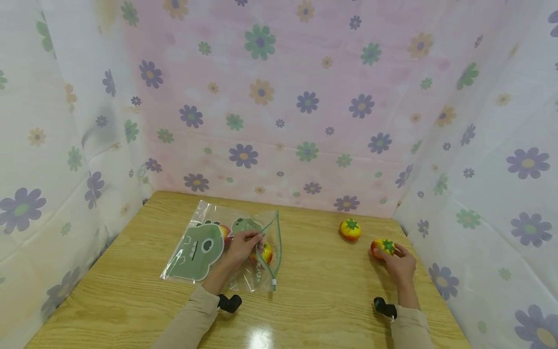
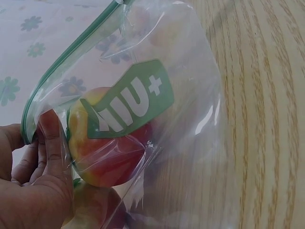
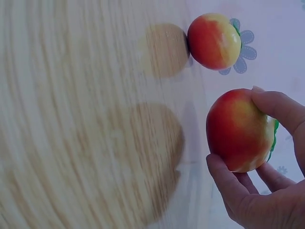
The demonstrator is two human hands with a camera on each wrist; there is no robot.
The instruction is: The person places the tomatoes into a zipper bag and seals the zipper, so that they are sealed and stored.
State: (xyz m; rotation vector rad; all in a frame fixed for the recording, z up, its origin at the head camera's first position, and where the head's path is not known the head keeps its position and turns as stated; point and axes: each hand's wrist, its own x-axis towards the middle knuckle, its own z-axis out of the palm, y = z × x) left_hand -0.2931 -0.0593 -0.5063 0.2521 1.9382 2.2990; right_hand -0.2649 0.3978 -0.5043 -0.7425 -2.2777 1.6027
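Note:
My left hand point(image 1: 244, 246) pinches the green-edged mouth of a clear zip bag point(image 1: 244, 283) with a green cartoon monster print. Its slider hangs at the near end of the mouth, and the mouth gapes. Inside the bag are red-and-yellow toy fruits, one point(image 2: 112, 164) by my fingers in the left wrist view and another point(image 2: 95, 207) below it. Over at the right, my right hand point(image 1: 400, 264) grips a toy fruit point(image 3: 240, 131) with a green leafy top, fingers and thumb around its sides. A gap shows between that fruit and its reflection on the table.
Another toy fruit point(image 1: 350, 230) sits on the wooden table point(image 1: 314, 291) just behind and left of my right hand. Flowered cloth point(image 1: 279, 145) rises along the table's back, with more cloth on both sides.

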